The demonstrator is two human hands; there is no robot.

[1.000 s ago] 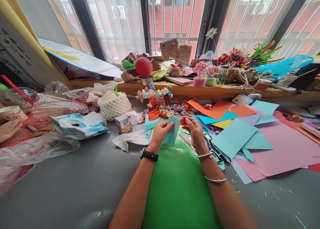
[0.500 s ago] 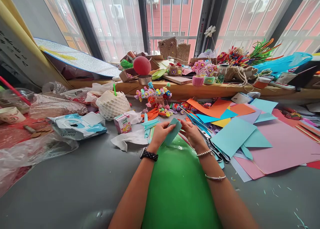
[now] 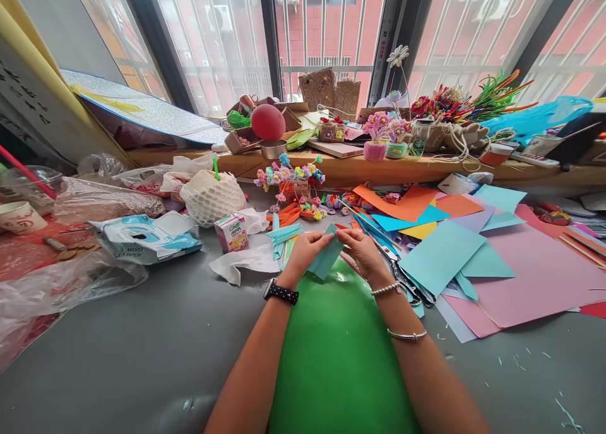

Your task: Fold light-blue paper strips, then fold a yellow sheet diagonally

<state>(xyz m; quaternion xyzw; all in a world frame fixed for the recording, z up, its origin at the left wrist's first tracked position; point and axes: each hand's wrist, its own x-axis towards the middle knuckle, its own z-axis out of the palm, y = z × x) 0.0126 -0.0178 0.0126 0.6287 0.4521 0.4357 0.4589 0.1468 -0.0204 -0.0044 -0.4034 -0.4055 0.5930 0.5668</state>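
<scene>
A small piece of teal paper [image 3: 326, 258], which looks folded, is held up between my two hands. My left hand [image 3: 304, 255] pinches its upper left side. On the right, the fingertips of my right hand [image 3: 363, 252] close on its top right edge. Below the hands lies a glossy green surface [image 3: 345, 352]. Beside my right wrist are scissors [image 3: 414, 285], partly under a larger teal sheet [image 3: 444, 257]. Teal paper strips [image 3: 285, 233] lie just beyond my left hand.
Coloured sheets, among them a pink one [image 3: 534, 276], spread on the right. Left stand a wet-wipe pack [image 3: 142, 239], a small carton [image 3: 231, 233] and a net-wrapped fruit [image 3: 213, 199]. Flower crafts [image 3: 293, 181] are ahead, below a wooden ledge [image 3: 208, 159] with a red ball [image 3: 268, 122].
The teal paper has turned slightly between my fingers and hangs lower. My right fingertips have moved in onto its top edge. The surroundings look the same.
</scene>
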